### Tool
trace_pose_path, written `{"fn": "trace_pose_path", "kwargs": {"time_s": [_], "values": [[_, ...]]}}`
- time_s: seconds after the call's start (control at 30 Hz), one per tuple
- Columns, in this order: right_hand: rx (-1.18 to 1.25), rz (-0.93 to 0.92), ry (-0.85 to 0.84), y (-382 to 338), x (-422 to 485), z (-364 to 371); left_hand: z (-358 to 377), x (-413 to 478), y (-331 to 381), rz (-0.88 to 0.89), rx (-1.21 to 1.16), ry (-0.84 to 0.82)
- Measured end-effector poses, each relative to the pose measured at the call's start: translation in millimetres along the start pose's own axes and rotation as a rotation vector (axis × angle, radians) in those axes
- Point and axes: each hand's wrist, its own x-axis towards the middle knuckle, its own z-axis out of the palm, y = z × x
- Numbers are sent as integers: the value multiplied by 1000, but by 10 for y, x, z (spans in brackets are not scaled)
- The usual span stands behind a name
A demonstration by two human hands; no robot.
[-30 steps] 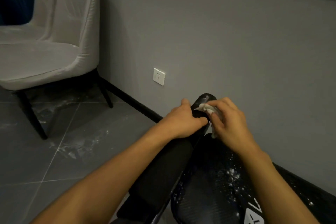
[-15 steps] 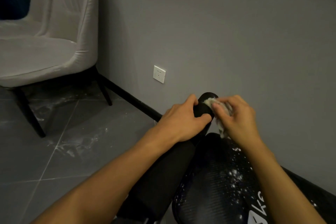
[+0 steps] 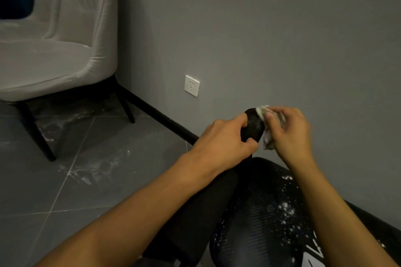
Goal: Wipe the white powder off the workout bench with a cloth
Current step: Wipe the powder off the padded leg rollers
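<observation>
A black workout bench [image 3: 260, 219] fills the lower right, its textured pad speckled with white powder [image 3: 286, 212]. A black foam roller [image 3: 253, 125] of the bench sticks up at its far end. My left hand [image 3: 223, 143] grips the roller from the left. My right hand [image 3: 288, 132] holds a crumpled white cloth [image 3: 265, 128] and presses it against the right side and top of the roller's end.
A grey upholstered chair [image 3: 54, 50] on black legs stands at the upper left. A grey wall with a white socket [image 3: 192, 85] and a black skirting board runs behind the bench. White powder smears lie on the grey floor tiles [image 3: 86, 173].
My right hand has moved the cloth up and round the end of the roller. My left hand stays gripping the roller. The view has tilted slightly.
</observation>
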Motion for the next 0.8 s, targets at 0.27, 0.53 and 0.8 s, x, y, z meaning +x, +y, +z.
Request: {"fn": "trace_pose_path", "kwargs": {"time_s": [0.27, 0.53, 0.8], "values": [[48, -104, -161, -198, -388, -139, -4, 28, 1, 70, 76, 31], [-69, 31, -13, -94, -139, 27, -5, -6, 51, 164, 261, -4], [-2, 33, -34, -122, -128, 28, -102, -303, 72, 63, 249, -327]]}}
